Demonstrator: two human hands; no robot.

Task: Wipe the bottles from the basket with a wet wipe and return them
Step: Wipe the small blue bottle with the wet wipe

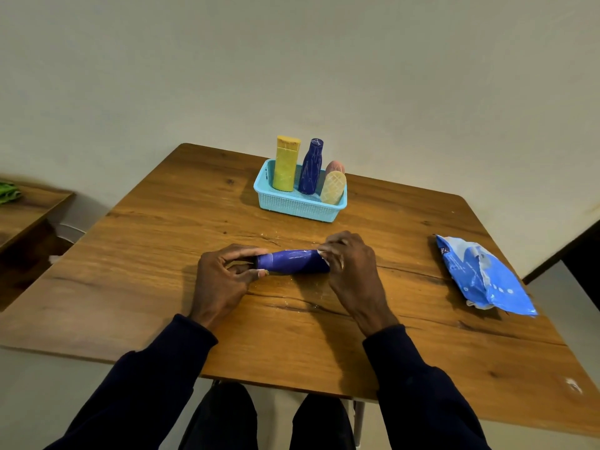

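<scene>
A dark blue bottle (pixel 292 262) lies sideways over the middle of the wooden table (pixel 156 254), held between both hands. My left hand (pixel 224 277) grips its capped left end with fingers and thumb. My right hand (pixel 350 264) is curled over its right end and presses a white wet wipe (pixel 322 254) against it; most of the wipe is hidden. Behind them stands a light blue basket (pixel 298 204) with a yellow bottle (pixel 285 164), a second dark blue bottle (pixel 311 167), a cream bottle (pixel 333 188) and a pink bottle (pixel 336 166), mostly hidden.
A blue wet-wipe pack (pixel 483 277) lies near the table's right edge. A lower wooden surface (pixel 26 209) with something green on it stands at the left. The wall runs close behind the table. My legs show below the front edge.
</scene>
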